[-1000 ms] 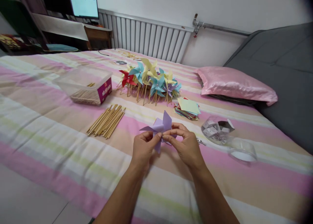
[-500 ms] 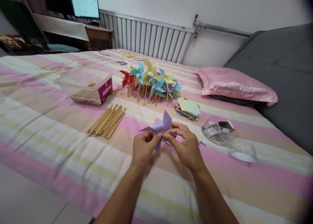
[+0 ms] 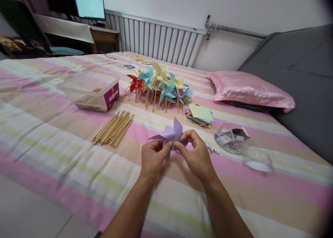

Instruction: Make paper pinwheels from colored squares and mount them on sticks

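A purple paper pinwheel (image 3: 169, 134) without a stick is held above the bedspread between my hands. My left hand (image 3: 154, 156) pinches it from the left, thumb near its centre. At that centre sits a small metal fastener, mostly covered by the thumbs. My right hand (image 3: 197, 155) has its thumb against the fastener and its bent fingers at the right blade; the index finger is raised off the centre. A few small metal pieces (image 3: 213, 150) lie just beyond my right hand. Short wooden sticks (image 3: 113, 129) lie in a pile to the left.
Finished pinwheels (image 3: 161, 84) in several colours stand at the back. A clear plastic box (image 3: 90, 87) holds more sticks. Coloured paper squares (image 3: 200, 114), a clear tub (image 3: 229, 137) with small boxes and a clear round lid (image 3: 258, 160) lie rightward. A pink pillow (image 3: 249, 89) rests farther back.
My right index finger has lifted away from the fastener at the pinwheel's centre, while the thumb stays there. My left hand and the pinwheel have hardly moved.
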Available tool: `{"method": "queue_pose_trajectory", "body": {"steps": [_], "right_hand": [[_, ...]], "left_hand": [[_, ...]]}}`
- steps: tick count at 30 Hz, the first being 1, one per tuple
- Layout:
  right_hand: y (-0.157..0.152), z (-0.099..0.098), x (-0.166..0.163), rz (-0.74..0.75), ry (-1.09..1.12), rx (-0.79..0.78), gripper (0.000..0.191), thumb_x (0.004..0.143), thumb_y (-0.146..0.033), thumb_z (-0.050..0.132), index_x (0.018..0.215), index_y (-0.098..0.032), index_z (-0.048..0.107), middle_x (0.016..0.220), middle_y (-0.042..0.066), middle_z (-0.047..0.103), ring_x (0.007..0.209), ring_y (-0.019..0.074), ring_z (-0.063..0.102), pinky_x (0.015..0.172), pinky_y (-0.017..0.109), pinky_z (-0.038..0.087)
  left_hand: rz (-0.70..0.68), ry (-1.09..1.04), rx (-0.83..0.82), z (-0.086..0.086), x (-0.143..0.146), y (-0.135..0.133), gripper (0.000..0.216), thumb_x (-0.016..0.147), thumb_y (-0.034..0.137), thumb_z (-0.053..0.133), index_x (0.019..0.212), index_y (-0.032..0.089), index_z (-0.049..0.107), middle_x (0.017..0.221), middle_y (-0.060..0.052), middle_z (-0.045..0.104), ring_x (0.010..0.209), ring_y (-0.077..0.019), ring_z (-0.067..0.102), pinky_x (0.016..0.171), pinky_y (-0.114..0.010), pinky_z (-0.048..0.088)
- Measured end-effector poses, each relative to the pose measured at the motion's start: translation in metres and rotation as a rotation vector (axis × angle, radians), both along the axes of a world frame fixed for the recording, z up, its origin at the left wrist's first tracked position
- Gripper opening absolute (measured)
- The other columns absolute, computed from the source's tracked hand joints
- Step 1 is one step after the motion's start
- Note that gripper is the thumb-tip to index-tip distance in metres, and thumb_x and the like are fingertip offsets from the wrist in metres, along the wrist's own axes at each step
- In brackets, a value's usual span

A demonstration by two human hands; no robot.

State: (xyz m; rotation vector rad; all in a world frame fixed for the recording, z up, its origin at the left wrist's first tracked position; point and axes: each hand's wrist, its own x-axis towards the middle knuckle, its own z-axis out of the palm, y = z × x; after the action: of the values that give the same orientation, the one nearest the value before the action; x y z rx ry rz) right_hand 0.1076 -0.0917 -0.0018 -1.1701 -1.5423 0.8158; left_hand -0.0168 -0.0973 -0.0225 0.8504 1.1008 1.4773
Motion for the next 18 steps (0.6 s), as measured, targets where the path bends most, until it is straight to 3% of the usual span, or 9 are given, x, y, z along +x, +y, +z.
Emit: {"method": "queue_pose_trajectory", "body": {"steps": [4,7,10,12,18], "right_hand": [[-0.0003,-0.0018,-0.003,0.038,0.188,-0.104,0.032,0.075,-0.029,0.067,0.096,-0.023,0.044,0.082,-0.001,0.061,0.076,0.0154,0.059,0.069,0.028,0.048],[-0.0005,0.0007,-0.0024,0.091,0.184,-0.133,0.032,0.078,-0.028,0.064,0.105,-0.022,0.049,0.087,0.001,0.066,0.081,0.0167,0.061,0.074,0.029,0.047],[0.0,0.0031,0.0011,0.102,0.017,-0.082,0.013,0.081,-0.029,0.061,0.088,-0.018,0.061,0.081,0.002,0.066,0.08,0.0175,0.059,0.074,0.028,0.044],[0.0006,0.0032,0.0033,0.105,-0.047,-0.076,0.014,0.082,-0.03,0.059,0.078,-0.017,0.064,0.076,0.002,0.064,0.076,0.0171,0.056,0.073,0.028,0.043],[0.0032,-0.0014,0.0039,0.101,-0.034,-0.098,0.017,0.082,-0.031,0.059,0.075,-0.016,0.062,0.078,0.002,0.065,0.075,0.0167,0.055,0.072,0.028,0.042]], "left_hand": [[0.006,0.022,0.004,-0.0016,-0.0001,-0.0001,0.025,0.063,0.032,0.076,0.055,0.011,0.065,0.05,0.002,0.054,0.048,-0.0061,0.043,0.048,-0.019,0.03],[0.011,0.035,-0.004,-0.0009,-0.0004,-0.0004,0.025,0.063,0.031,0.075,0.054,0.01,0.065,0.049,0.002,0.053,0.048,-0.0059,0.042,0.047,-0.019,0.03],[0.004,0.03,-0.012,0.0002,-0.0006,-0.0008,0.024,0.062,0.031,0.076,0.055,0.01,0.066,0.05,0.001,0.056,0.048,-0.006,0.044,0.048,-0.018,0.032],[-0.005,0.016,-0.007,0.0006,-0.0005,-0.0011,0.021,0.062,0.029,0.076,0.057,0.011,0.068,0.052,0.0,0.059,0.048,-0.0064,0.047,0.048,-0.018,0.034],[0.044,-0.018,-0.007,-0.0016,0.0018,-0.0012,0.016,0.059,0.026,0.078,0.06,0.011,0.071,0.054,-0.001,0.064,0.05,-0.0078,0.052,0.05,-0.018,0.039]]}}
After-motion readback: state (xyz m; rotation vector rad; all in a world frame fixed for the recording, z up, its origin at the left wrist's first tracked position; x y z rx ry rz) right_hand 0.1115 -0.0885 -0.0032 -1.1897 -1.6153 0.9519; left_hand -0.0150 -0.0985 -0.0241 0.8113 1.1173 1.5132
